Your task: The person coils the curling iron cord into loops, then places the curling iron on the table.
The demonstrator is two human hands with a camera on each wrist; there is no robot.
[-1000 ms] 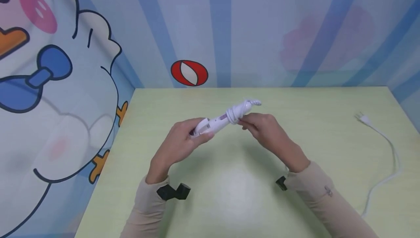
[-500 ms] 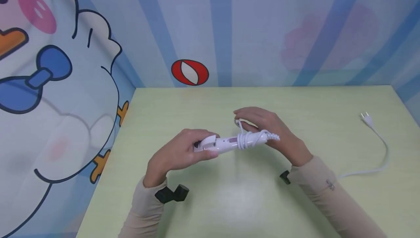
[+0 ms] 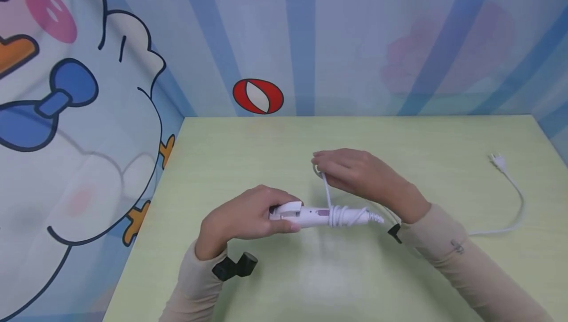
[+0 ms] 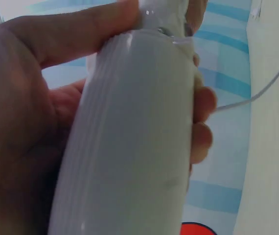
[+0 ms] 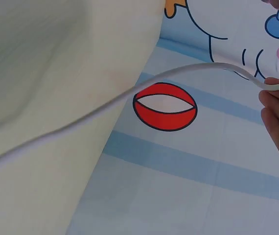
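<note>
My left hand (image 3: 248, 216) grips a white curling iron (image 3: 312, 217) by its lever end, above the table. In the left wrist view its smooth white body (image 4: 129, 137) fills the middle, ribbed along one side, with my thumb and fingers around it. White cord (image 3: 340, 216) is wound several times about the iron's other end. From these turns a stretch of cord (image 3: 327, 191) rises to my right hand (image 3: 355, 171), which pinches it. The right wrist view shows the cord (image 5: 95, 111) running to my fingertips at the right edge.
At the right of the pale green table (image 3: 266, 149) lies the cord's two-pin plug (image 3: 498, 162), its lead curving back beneath my right forearm. A wall with blue stripes and cartoon figures (image 3: 258, 96) borders the table's back and left side.
The iron has come down nearer me and turned from slanted to nearly level. My right hand has drawn a stretch of cord away from the winding. The plug has shifted slightly.
</note>
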